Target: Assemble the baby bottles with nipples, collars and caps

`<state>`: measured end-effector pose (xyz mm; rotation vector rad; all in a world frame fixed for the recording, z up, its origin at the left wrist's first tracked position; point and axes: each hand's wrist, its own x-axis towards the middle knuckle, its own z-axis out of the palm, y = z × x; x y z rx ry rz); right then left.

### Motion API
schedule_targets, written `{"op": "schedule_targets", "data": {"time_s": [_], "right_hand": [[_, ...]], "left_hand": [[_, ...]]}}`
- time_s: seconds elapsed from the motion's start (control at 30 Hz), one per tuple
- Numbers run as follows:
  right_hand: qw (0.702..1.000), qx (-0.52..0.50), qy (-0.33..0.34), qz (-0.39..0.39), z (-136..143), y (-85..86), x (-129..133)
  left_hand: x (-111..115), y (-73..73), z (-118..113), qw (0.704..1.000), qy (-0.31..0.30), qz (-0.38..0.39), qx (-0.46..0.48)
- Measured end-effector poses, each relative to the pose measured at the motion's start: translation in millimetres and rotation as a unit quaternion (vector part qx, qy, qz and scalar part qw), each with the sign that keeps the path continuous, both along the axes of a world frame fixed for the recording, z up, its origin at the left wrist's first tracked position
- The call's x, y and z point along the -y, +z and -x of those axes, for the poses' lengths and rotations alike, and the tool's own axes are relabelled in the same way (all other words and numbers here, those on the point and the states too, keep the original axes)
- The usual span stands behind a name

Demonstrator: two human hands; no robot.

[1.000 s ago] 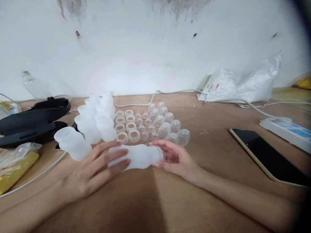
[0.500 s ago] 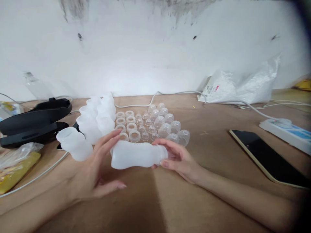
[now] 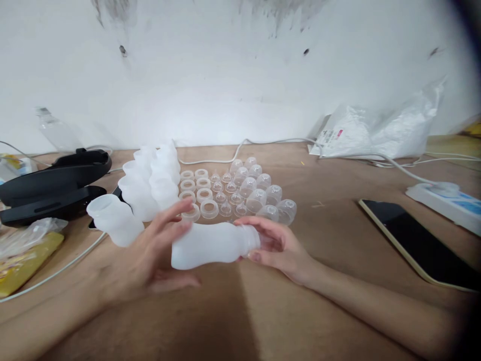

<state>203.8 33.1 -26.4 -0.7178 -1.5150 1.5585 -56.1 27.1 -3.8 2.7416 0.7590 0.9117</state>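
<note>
Frosted white plastic bottle (image 3: 210, 245) held sideways over the brown tabletop (image 3: 300, 326).
Left hand (image 3: 145, 260) is spread wide at the base, loosened from a second ago's wrap; contact cannot be told. Support is apparently left to the right hand (image 3: 280, 245), closed round the neck. Beyond, translucent plastic rings (image 3: 209, 216) and clear domed caps (image 3: 286, 211) are ranked.

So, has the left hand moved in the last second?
Yes: the left hand has opened, its top fingertip shifting up the picture from below the front-left ring to overlapping it.
</note>
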Motion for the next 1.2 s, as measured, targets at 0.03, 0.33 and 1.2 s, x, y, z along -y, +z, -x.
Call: {"op": "schedule_targets", "data": {"time_s": [0.03,0.33,1.2], "right_hand": [[1.0,-0.004,-0.005,0.0,-0.2,-0.4,0.0],[0.998,0.054,-0.014,-0.009,-0.5,4.0,2.2],[0.997,0.075,-0.032,-0.002,0.9,3.8,6.1]], "left_hand": [[2.7,1.2,-3.2,0.999,0.026,0.033,0.009],[-1.8,2.8,0.1,0.99,-0.048,-0.111,-0.07],[1.4,4.6,-2.6,0.993,0.043,0.052,-0.093]]}}
